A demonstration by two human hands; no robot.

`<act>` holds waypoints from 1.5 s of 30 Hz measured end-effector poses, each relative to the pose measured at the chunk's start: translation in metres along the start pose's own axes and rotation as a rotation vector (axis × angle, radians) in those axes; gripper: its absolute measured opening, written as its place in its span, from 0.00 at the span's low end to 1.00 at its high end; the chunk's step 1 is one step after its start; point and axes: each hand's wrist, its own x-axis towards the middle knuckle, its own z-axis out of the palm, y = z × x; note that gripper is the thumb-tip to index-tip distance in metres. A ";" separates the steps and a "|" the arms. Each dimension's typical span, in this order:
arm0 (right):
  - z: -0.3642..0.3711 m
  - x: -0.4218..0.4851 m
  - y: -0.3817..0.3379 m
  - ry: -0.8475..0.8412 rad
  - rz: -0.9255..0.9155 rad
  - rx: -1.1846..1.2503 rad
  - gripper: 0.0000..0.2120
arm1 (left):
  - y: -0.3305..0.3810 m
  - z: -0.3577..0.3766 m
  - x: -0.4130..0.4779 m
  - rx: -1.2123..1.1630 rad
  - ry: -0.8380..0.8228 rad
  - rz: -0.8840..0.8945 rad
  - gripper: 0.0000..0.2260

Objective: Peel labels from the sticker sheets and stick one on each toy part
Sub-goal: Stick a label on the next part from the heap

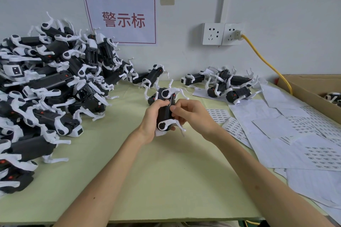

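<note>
Now, centre frame: left hand (154, 116) curled round toy part (164, 114), above table (166, 175) | right hand (186, 114) pinching its side | cardboard box (302, 86) right edge: boxed toys (333, 97), count unclear | sticker sheets (276, 125) right, overlapping | toy heap (46, 86) left, uncountable

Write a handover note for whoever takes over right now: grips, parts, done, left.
Left grip: holds one toy part above the table.
Right grip: thumb and fingers pinch the same part's black body, apparently pressing a label on; the label itself is hidden.
Sticker sheets: flat on the table, right of the hands.
Big pile at left, smaller group at back right; cannot tell which is labelled.
Left: finish this part, then the remaining ones.
</note>
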 end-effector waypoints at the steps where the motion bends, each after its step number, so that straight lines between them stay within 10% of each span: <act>1: 0.000 0.000 0.000 -0.002 0.000 -0.003 0.16 | 0.000 0.000 0.000 -0.006 0.000 -0.005 0.15; 32: -0.004 0.004 0.006 -0.032 0.016 0.021 0.14 | 0.001 -0.003 0.001 0.093 -0.048 -0.028 0.15; 45: -0.049 0.014 0.011 0.121 0.295 0.440 0.16 | 0.001 -0.001 -0.001 0.068 -0.191 -0.090 0.18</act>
